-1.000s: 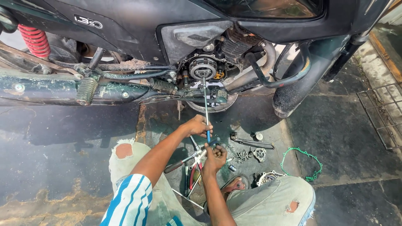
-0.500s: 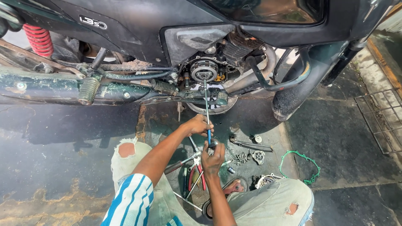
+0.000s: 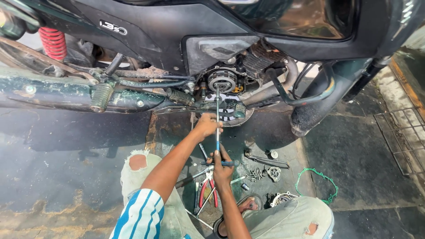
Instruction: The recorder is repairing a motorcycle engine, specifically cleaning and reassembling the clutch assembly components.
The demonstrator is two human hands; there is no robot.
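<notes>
My left hand (image 3: 207, 126) grips the long T-handle wrench (image 3: 217, 119) mid-shaft; my right hand (image 3: 221, 166) closes round its near handle. Its far tip sits in the motorcycle's clutch (image 3: 222, 80). Pliers (image 3: 208, 192) lie near on the floor.

both hands (image 3: 214, 144) on t-wrench (image 3: 218, 118)

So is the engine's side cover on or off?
Off: the round clutch assembly is bare, the T-handle wrench reaching straight onto it.
</notes>
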